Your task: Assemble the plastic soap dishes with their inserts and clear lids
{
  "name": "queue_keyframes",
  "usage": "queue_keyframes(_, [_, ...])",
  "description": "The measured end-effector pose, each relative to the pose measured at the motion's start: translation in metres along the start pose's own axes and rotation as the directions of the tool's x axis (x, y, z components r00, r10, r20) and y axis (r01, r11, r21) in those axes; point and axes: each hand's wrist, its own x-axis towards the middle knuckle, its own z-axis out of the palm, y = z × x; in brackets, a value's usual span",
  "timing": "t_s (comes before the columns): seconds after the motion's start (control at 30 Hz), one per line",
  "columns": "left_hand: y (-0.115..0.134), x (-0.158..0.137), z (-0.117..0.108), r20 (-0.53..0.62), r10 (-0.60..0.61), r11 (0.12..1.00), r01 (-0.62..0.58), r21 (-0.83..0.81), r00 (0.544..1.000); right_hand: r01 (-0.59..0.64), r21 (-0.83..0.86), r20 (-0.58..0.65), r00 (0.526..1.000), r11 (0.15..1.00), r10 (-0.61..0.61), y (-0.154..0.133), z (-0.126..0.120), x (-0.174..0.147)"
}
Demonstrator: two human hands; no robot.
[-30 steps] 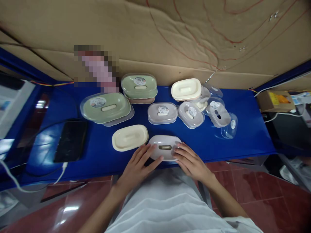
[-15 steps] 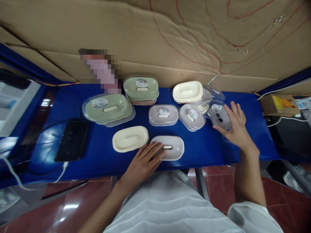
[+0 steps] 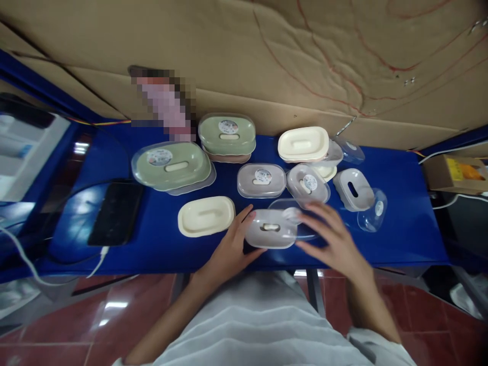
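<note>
My left hand (image 3: pixel 229 244) grips the left end of a pale grey oval box (image 3: pixel 272 238), thumb along its front and fingers behind. A short cream bar sits in the slot on its top. My right hand (image 3: pixel 330 239) is closed on a clear plastic cover (image 3: pixel 293 214) with a round sticker, its thumb and fingers apart around the edge. This cover partly overlaps the right end of the box, tilted and blurred. Just behind lie two covered grey boxes with stickers, one straight (image 3: pixel 261 180) and one turned (image 3: pixel 308 184). A cream oval piece (image 3: pixel 207 216) lies left of my left hand.
Green covered boxes (image 3: pixel 171 166) are stacked at the left rear. Cream pieces (image 3: pixel 303 144) stand at the back. To the right are a slotted grey piece (image 3: pixel 358 195) and another clear cover (image 3: pixel 372 210). A phone (image 3: pixel 115 217) with a cable lies left.
My right hand has come from the right side to the middle with a clear cover, leaving the slotted grey piece uncovered. My left hand has shifted from the box's top to its left end.
</note>
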Motion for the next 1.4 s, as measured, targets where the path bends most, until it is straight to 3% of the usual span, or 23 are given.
queue_keyframes(0.07, [-0.003, 0.0, 0.001, -0.016, 0.035, 0.999, -0.036, -0.02, 0.999, 0.046, 0.034, 0.092, 0.995, 0.998, -0.049, -0.022, 0.024, -0.005])
queue_keyframes(0.13, [-0.005, -0.002, 0.002, -0.021, 0.051, 0.998, -0.052, -0.025, 0.998, 0.099, 0.023, 0.109, 0.989, 0.995, -0.101, -0.041, 0.04, -0.005])
queue_keyframes(0.3, [0.001, 0.0, 0.001, -0.024, 0.029, 0.998, -0.03, -0.055, 0.999, 0.176, 0.016, 0.008, 0.984, 0.984, -0.176, -0.046, 0.036, 0.001])
queue_keyframes(0.47, [0.012, 0.011, -0.001, -0.015, 0.058, 0.998, -0.057, 0.031, 0.998, 0.086, 0.086, -0.174, 0.982, 0.993, -0.07, -0.024, 0.027, -0.008])
queue_keyframes(0.63, [0.009, 0.008, 0.002, 0.043, 0.054, 0.994, -0.058, 0.089, 0.998, -0.032, 0.108, -0.293, 0.954, 0.994, 0.062, -0.017, 0.039, -0.031])
queue_keyframes(0.77, [0.004, 0.001, 0.002, 0.045, 0.098, 0.987, -0.103, 0.122, 0.994, -0.09, 0.032, -0.333, 0.938, 0.995, 0.096, -0.02, 0.048, -0.051])
queue_keyframes(0.97, [0.006, -0.002, -0.002, 0.05, 0.19, 0.963, -0.196, 0.186, 0.981, -0.185, -0.113, -0.278, 0.949, 0.976, 0.148, -0.023, 0.058, -0.078])
queue_keyframes(1.07, [0.007, -0.003, -0.007, 0.064, 0.252, 0.94, -0.26, 0.222, 0.966, -0.05, -0.221, -0.117, 0.993, 0.974, 0.024, -0.035, 0.064, -0.074])
queue_keyframes(1.17, [0.006, -0.004, -0.014, 0.092, 0.277, 0.916, -0.291, 0.276, 0.957, 0.096, -0.288, 0.022, 0.995, 0.953, -0.093, -0.051, 0.068, -0.051])
queue_keyframes(1.3, [0.005, -0.009, -0.021, 0.094, 0.27, 0.913, -0.286, 0.291, 0.958, 0.19, -0.285, -0.017, 0.979, 0.939, -0.203, -0.059, 0.059, -0.019])
queue_keyframes(1.4, [0.005, -0.016, -0.023, 0.054, 0.21, 0.947, -0.216, 0.237, 0.976, 0.116, -0.266, -0.032, 0.991, 0.957, -0.129, -0.043, 0.042, -0.014])
